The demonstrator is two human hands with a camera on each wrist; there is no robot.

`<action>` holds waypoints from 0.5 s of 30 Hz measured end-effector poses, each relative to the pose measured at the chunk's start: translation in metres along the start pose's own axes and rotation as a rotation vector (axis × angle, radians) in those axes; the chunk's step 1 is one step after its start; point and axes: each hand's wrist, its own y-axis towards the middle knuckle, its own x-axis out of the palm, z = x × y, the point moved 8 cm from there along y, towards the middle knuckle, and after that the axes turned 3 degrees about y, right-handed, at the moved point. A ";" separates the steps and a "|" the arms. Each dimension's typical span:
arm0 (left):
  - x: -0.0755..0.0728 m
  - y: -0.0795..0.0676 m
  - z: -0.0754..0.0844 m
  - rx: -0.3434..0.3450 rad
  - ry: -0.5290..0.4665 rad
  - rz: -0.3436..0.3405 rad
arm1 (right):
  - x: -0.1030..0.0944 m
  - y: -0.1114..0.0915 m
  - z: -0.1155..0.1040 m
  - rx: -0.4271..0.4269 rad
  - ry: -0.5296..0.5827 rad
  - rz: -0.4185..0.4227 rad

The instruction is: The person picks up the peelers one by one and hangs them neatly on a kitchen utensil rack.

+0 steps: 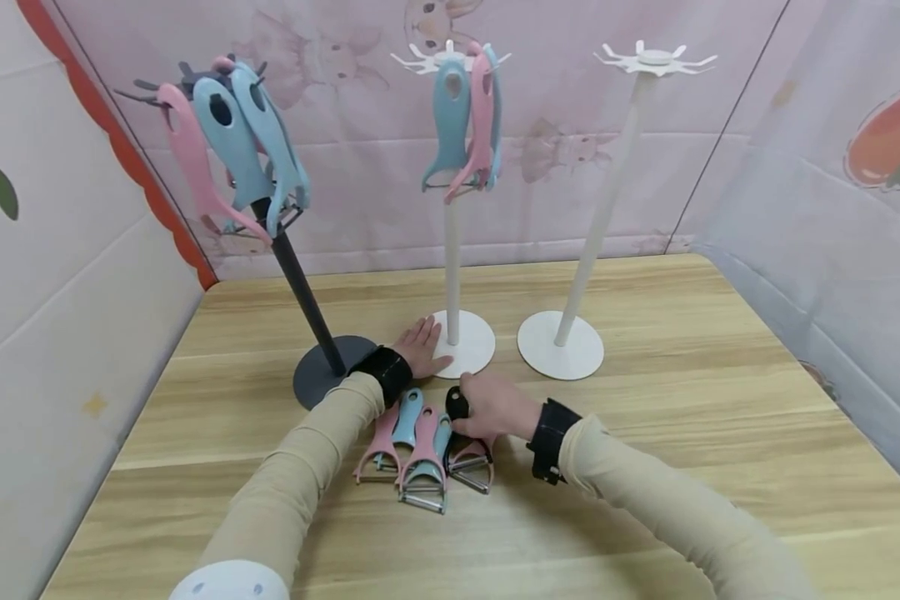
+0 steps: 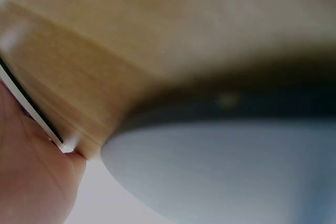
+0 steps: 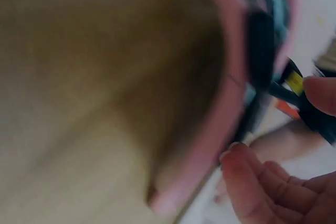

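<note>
In the head view, my left hand (image 1: 418, 348) rests with fingers extended on the round white base (image 1: 474, 352) of the middle stand. My right hand (image 1: 493, 406) is at a black peeler (image 1: 457, 403) at the right of a small pile, the handle end showing beside its thumb and forefinger. In the right wrist view, fingertips (image 3: 236, 156) touch near the dark handle, while the thumb (image 3: 321, 95) stands apart from them. Pink peelers (image 1: 425, 433) and light blue peelers (image 1: 408, 417) lie together between my forearms. The left wrist view shows part of the left palm (image 2: 34, 171) beside a plate-like edge.
A dark stand (image 1: 300, 283) at left holds several pink and blue peelers. Others hang from the middle white stand (image 1: 452, 250). A second white stand (image 1: 600, 208), its hooks bare, stands on the right. Patterned cloth (image 1: 345, 208) rises behind the wooden table (image 1: 682, 350).
</note>
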 end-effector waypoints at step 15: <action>0.003 0.002 -0.003 0.015 -0.036 -0.012 | 0.024 0.005 -0.009 0.020 -0.104 0.080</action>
